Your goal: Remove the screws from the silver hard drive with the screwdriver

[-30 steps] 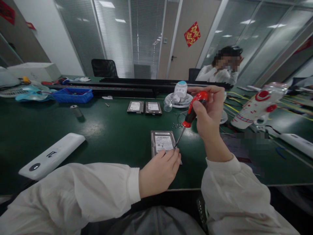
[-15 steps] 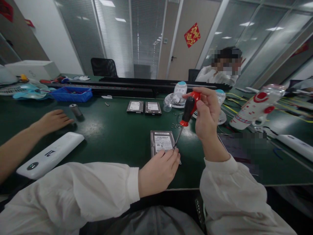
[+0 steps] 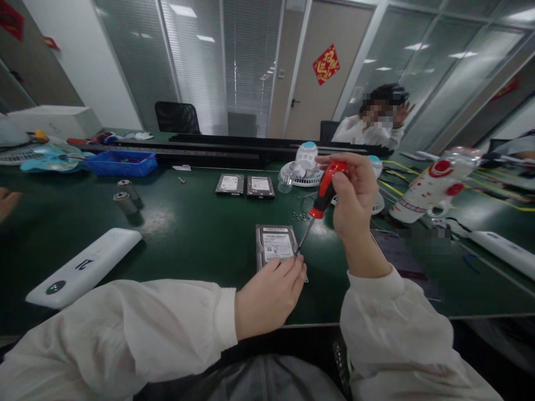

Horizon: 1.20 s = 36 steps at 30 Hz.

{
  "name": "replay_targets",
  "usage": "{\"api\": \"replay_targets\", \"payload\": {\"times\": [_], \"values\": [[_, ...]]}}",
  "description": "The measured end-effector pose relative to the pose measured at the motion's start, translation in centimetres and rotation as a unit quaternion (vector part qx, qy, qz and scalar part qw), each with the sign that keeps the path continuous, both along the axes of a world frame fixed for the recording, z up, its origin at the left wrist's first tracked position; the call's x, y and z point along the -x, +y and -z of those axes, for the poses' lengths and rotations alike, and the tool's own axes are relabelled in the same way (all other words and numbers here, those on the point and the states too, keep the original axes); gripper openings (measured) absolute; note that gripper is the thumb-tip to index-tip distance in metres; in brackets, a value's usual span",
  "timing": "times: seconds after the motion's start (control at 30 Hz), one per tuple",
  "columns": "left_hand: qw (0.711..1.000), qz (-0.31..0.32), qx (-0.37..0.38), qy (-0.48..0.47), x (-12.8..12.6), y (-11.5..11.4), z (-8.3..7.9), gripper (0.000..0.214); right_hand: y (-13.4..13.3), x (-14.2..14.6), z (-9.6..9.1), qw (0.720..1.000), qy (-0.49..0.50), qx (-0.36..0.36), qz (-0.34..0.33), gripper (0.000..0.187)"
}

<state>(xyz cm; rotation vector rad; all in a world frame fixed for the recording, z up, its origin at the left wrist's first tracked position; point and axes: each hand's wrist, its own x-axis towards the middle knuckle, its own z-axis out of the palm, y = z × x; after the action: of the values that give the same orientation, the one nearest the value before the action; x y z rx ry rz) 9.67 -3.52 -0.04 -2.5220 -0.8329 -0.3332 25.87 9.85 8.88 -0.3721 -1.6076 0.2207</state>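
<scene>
The left hand (image 3: 270, 295) lies palm down with its fingers curled together, the tips pressing on the near edge of a hard drive (image 3: 276, 245) that rests flat, label up, on the green table (image 3: 200, 234) straight ahead of the person. The right hand (image 3: 353, 203) is closed around the red-and-black handle of a screwdriver (image 3: 324, 195), which leans toward two o'clock; its tip meets the drive's right edge, just beside the left fingertips. Loose screws (image 3: 298, 214) are scattered at one o'clock from the drive, near it. Two more drives (image 3: 245, 185) sit side by side at eleven o'clock, well apart from it, and a small white fan (image 3: 305, 164) stands farther off at one o'clock. A white-and-red bottle (image 3: 430, 186) lies tilted at two o'clock beyond the right hand. At nine o'clock lies a long white device (image 3: 81, 267), with two metal cylinders (image 3: 125, 200) and a blue tray (image 3: 123, 163) toward ten o'clock. Another person's fingertips (image 3: 6, 200) show at the far left edge.
</scene>
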Motion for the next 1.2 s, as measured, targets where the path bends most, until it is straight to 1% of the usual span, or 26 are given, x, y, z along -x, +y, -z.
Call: {"api": "replay_targets", "payload": {"times": [0.07,0.13,0.2,0.33,0.43,0.47,0.53,0.63,0.77,0.97,1.07,1.13,1.2], "values": [[1.000,0.000,0.000,0.001,-0.02,-0.01,0.04,0.050,-0.26,0.08,-0.22,0.998,-0.002,-0.019,0.052,0.026],[1.000,0.000,0.000,0.000,-0.01,-0.02,0.06,0.051,-0.36,0.05,-0.33,0.997,-0.007,-0.033,0.076,0.029],[1.000,0.000,-0.001,-0.003,0.01,-0.02,0.08,0.051,-0.28,-0.07,-0.27,0.997,-0.008,-0.029,0.067,0.030],[1.000,0.002,-0.001,-0.003,0.01,0.02,0.08,0.051,0.01,-0.27,0.13,1.000,-0.009,-0.002,0.000,0.033],[1.000,0.001,-0.001,0.000,-0.01,0.06,0.08,0.051,-0.06,-0.11,0.23,0.999,-0.001,0.016,-0.041,0.031],[1.000,0.002,-0.001,0.000,-0.02,0.08,0.08,0.051,-0.14,-0.02,0.19,0.999,-0.001,0.018,-0.044,0.029],[1.000,0.003,0.001,0.000,0.00,0.10,0.08,0.051,-0.32,0.16,0.05,1.000,-0.003,0.012,-0.027,0.027],[1.000,0.003,0.001,0.000,0.04,0.08,0.06,0.051,-0.39,0.25,-0.10,1.000,-0.004,-0.008,0.023,0.038],[1.000,0.003,0.002,0.001,0.03,-0.01,0.02,0.051,-0.15,0.02,-0.01,0.998,-0.009,-0.019,0.052,0.036],[1.000,0.001,0.010,-0.001,-0.05,0.01,0.11,0.051,-0.08,-0.27,0.19,0.999,-0.037,-0.003,0.037,0.036],[1.000,-0.001,0.007,-0.003,-0.03,0.05,0.18,0.050,0.06,-0.27,0.37,0.999,-0.028,0.006,0.016,0.040],[1.000,0.000,0.005,-0.002,-0.02,0.04,0.19,0.050,0.20,-0.20,0.46,1.000,-0.010,0.017,-0.009,0.037],[1.000,0.000,0.004,-0.002,-0.01,0.02,0.18,0.051,0.20,-0.07,0.41,0.999,0.003,0.021,-0.026,0.030]]}}
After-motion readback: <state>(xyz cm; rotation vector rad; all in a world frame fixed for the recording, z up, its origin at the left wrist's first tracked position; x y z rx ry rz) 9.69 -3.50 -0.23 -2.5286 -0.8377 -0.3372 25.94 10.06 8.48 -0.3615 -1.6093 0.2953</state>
